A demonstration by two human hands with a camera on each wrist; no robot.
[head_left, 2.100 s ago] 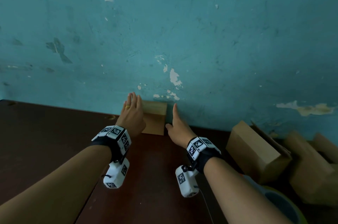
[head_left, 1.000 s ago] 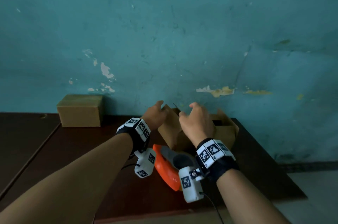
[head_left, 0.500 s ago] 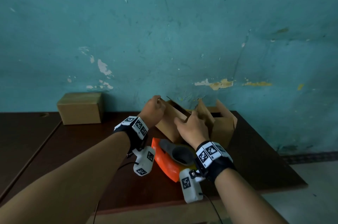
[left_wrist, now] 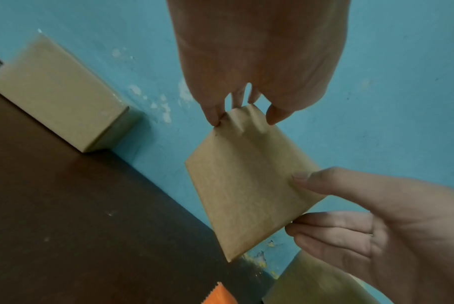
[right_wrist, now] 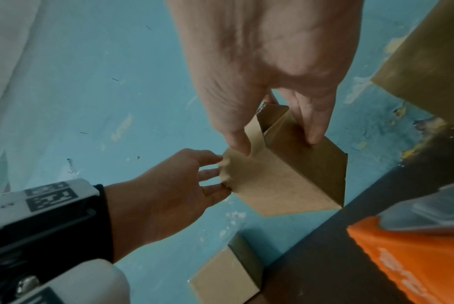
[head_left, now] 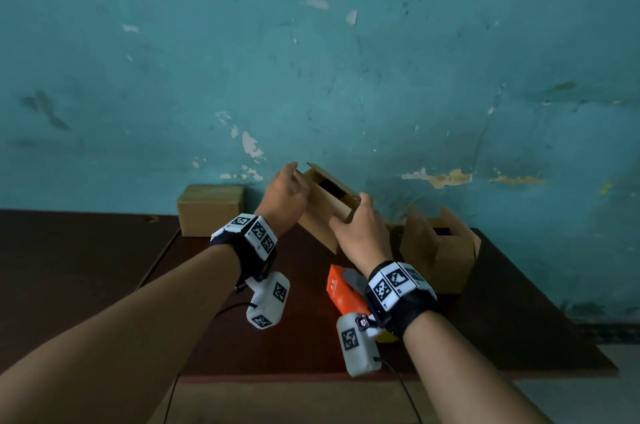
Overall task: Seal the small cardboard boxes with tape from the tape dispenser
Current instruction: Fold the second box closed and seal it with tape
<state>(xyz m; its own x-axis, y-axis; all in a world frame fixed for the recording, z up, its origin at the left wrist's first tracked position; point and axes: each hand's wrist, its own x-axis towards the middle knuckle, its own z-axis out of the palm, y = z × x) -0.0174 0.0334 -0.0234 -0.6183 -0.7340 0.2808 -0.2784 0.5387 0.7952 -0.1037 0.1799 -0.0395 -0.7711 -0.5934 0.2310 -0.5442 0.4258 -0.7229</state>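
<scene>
Closed box at bench back edge; left hand and right hand, fingers grasping the open box held above mid-bench, loose flap liable to spring; tape dispenser beneath; open spare box toward the back right corner.

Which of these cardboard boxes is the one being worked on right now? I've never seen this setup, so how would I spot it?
Start at the dark brown table against the teal wall. Above its middle, behind the orange tape dispenser, the left hand and right hand hold one box. Unlike its neighbours, it is lifted off the table and tilted.
</scene>
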